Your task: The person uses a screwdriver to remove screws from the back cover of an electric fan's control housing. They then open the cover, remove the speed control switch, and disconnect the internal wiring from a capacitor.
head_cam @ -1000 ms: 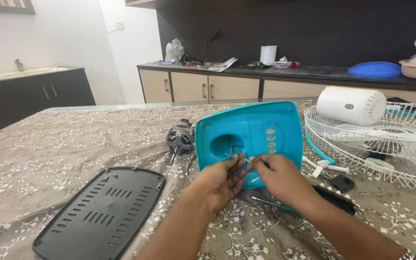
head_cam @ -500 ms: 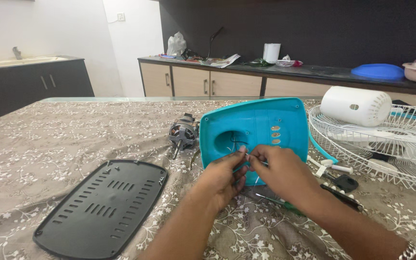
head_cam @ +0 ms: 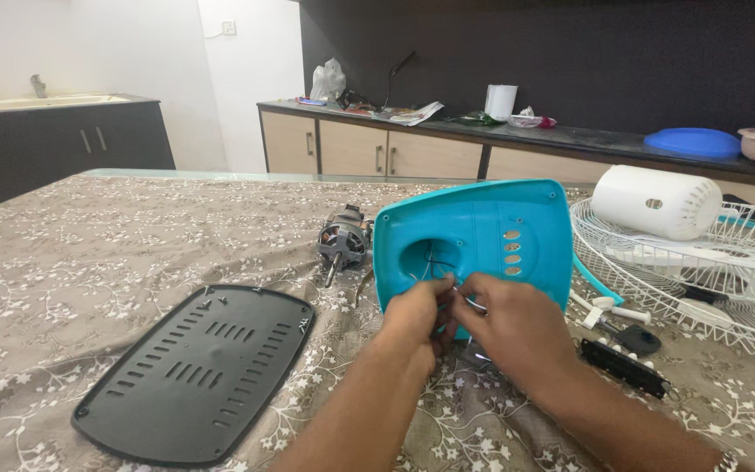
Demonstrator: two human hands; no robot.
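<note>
Teal fan base (head_cam: 474, 236) upright, thin wires (head_cam: 469, 301) pinched

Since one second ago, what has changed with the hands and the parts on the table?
Both hands have closed in: the left hand and right hand now pinch the thin wires closer together below the hole of the teal fan base cover. The black vented plate and the motor stayed in place.

open cloth left of black plate (head_cam: 192, 374), motor (head_cam: 343, 242), fan grille (head_cam: 701, 262) crowding right
</note>
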